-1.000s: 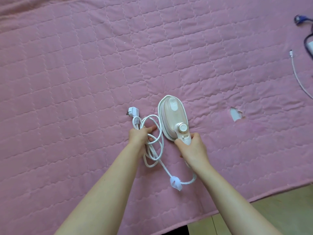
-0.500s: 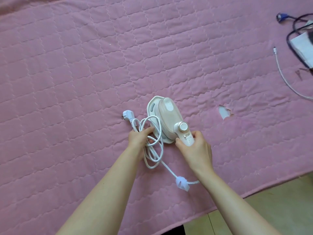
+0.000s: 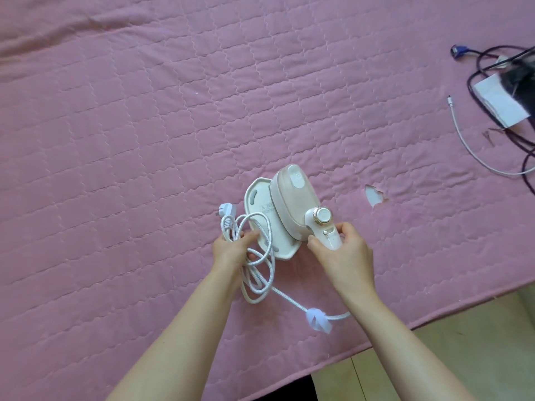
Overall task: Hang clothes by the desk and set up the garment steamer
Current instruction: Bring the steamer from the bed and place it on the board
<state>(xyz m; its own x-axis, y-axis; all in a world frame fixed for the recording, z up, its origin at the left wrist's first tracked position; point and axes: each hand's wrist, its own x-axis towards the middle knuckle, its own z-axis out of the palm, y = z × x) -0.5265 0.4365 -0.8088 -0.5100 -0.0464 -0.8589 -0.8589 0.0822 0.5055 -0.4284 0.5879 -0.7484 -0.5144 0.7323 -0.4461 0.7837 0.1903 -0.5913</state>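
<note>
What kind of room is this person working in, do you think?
Most likely a bedroom at home. The hands work over a wide pink quilted cover, apparently a bed. A handheld garment steamer is held above it, and loose charging cables lie at its far edge.

My right hand (image 3: 341, 250) covers the lower end of the steamer's handle (image 3: 331, 238), and I cannot see where the cord (image 3: 260, 273) joins it. Part of the cord coil is hidden inside my left hand (image 3: 231, 251). The label on the steamer's underside (image 3: 267, 211) is too small to read. Near the bed's far right corner, a dark blurred object (image 3: 521, 73) is cut off by the frame edge, overlapping a white box (image 3: 498, 102). Black cables (image 3: 474, 73) run out of frame there.
</note>
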